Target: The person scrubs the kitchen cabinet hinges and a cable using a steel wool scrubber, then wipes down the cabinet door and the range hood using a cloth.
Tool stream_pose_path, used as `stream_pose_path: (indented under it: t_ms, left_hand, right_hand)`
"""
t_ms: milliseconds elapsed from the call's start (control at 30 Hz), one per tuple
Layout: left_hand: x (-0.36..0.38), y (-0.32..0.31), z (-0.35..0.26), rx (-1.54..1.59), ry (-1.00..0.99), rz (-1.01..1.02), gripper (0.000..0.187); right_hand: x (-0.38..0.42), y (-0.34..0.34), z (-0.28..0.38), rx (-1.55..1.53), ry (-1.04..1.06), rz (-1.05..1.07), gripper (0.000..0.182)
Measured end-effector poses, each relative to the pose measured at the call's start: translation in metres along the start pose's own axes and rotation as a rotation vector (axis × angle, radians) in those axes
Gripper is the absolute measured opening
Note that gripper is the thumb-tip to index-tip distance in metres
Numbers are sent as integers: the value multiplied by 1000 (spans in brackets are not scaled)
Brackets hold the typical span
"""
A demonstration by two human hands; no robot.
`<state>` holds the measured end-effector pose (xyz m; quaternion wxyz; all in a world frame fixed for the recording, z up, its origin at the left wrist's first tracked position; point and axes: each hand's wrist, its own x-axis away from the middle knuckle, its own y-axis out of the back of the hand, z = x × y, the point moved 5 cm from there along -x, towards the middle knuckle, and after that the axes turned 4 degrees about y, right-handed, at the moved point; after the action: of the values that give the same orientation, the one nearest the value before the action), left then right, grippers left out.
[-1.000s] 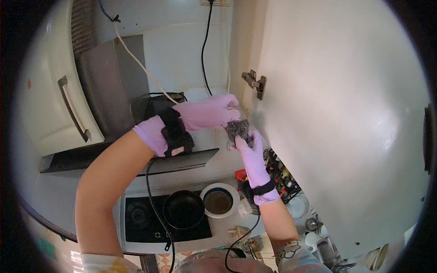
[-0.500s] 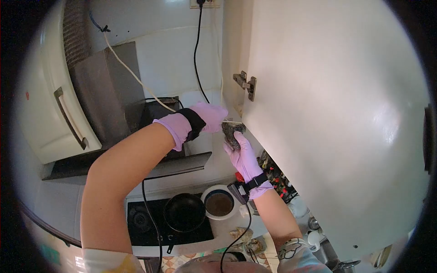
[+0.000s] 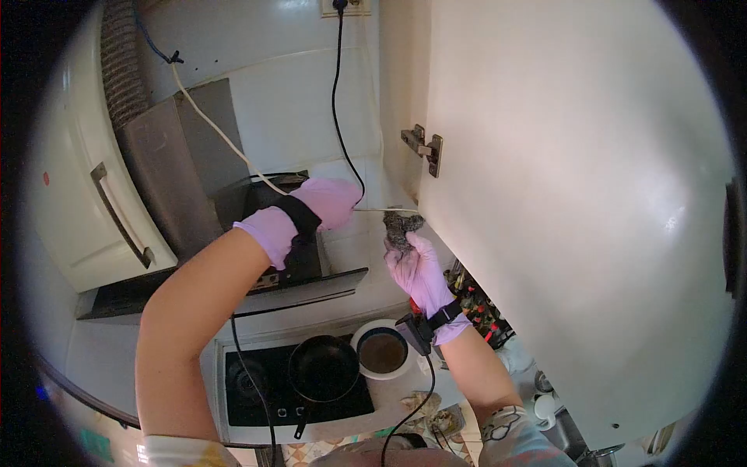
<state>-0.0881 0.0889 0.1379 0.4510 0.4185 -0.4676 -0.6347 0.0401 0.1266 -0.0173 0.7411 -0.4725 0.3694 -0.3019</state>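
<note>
My left hand [image 3: 331, 204], in a pink glove with a black wrist strap, is closed around a white cord [image 3: 226, 138]. The cord runs in from the upper left and comes out of the fist toward the cabinet edge on the right. A black cable [image 3: 337, 101] hangs from the wall socket down to the same fist. My right hand [image 3: 419, 268], gloved too, pinches a grey steel wool scrubber [image 3: 399, 231] just below the stretch of white cord. The fingers of my left hand are mostly hidden behind its back.
An open white cabinet door [image 3: 576, 194] fills the right side, with a metal hinge [image 3: 424, 148]. A range hood [image 3: 167, 159] is at left, beside a cabinet [image 3: 117, 179]. Below are a black pan [image 3: 324, 368] on the stove [image 3: 247, 377] and a white-rimmed pot [image 3: 384, 349].
My left hand has moved left and slightly down, away from the scrubber, and more white cord shows between the hands. My right hand has shifted slightly down with the scrubber.
</note>
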Motion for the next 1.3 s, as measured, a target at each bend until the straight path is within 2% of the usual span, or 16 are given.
stream_pose_path:
  t_ms: [67, 200, 267, 300, 333, 400, 500, 633, 733, 833, 900, 1033, 1100, 1233, 1300]
  left_hand:
    - [6, -3, 8, -53, 35, 91, 19]
    - [22, 4, 14, -20, 42, 74, 19]
    - [32, 12, 12, -7, -25, -62, 19]
    - [35, 10, 15, -7, -26, -62, 19]
    - [40, 11, 18, 96, -24, -140, 20]
    - [46, 12, 24, 196, -26, -217, 22]
    - [47, 14, 26, 255, -14, -266, 25]
    - [46, 19, 20, 257, 30, -223, 22]
    - [48, 27, 12, 210, 15, -206, 20]
    - [50, 31, 10, 210, -13, -228, 17]
    - [49, 31, 9, 212, -41, -245, 16]
    - [48, 30, 11, 203, -18, -189, 15]
    - [45, 26, 9, 171, -33, -170, 15]
    - [37, 20, 6, 112, -73, -167, 17]
    - [37, 21, 4, 87, -97, -162, 17]
  right_hand:
    - [-5, 4, -6, 94, -28, -13, 26]
    - [-8, -36, -26, 303, -132, 2, 21]
    - [-8, -64, -29, 293, -107, 43, 22]
    - [-11, -73, -29, 286, -86, 86, 24]
    - [-13, -75, -29, 288, -81, 84, 24]
    - [-19, -80, -31, 74, -61, 94, 26]
    - [-18, -83, -32, 9, -112, 72, 17]
    - [-26, -78, -37, -84, -99, 16, 16]
    - [-29, -81, -45, -89, -187, 0, 14]
    - [-34, -87, -49, -141, -232, -6, 21]
    - [-40, -82, -51, -239, -382, -53, 17]
    - [-37, -76, -40, -126, -329, -52, 15]
    - [-30, -70, -37, -46, -273, -129, 14]
    - [-31, -57, -33, -84, -259, -120, 14]
    - [-26, -55, -30, -63, -170, -143, 14]
